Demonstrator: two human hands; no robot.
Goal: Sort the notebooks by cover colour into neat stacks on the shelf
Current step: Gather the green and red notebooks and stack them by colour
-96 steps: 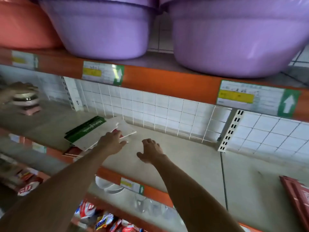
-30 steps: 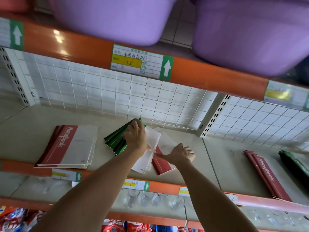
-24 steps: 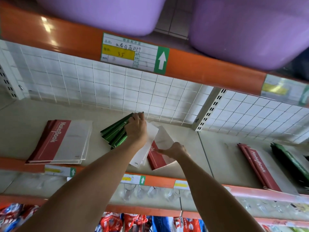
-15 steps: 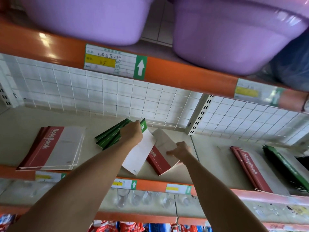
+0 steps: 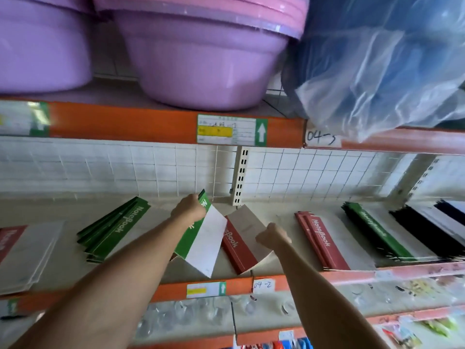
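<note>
The left hand (image 5: 189, 209) is gripping a green notebook (image 5: 201, 235) by its far end, fingers curled round the top edge, so that the book is tilting with its near corner hanging toward the shelf (image 5: 161, 217) lip at six o'clock, probably because a grip at one end is leaving it free to swing over to the green stack (image 5: 114, 229) lying at nine o'clock of that hand; the right hand (image 5: 273, 236) is curling over the pale back cover of a red notebook (image 5: 239, 244) lying flat at three o'clock of the green one, though whether its fingers are pinching the cover or merely resting on it I cannot tell, since they are pointing away from the camera; it seems to be steadying that book or readying it for a red pile; red notebooks (image 5: 319, 241) are lying at three o'clock of the right hand, with a further green pile (image 5: 375, 231) and a black pile (image 5: 425, 229) beyond, and another red-and-white stack (image 5: 24, 250) is sitting at the far nine o'clock edge; purple basins (image 5: 201, 64) are occupying the tier above.
</note>
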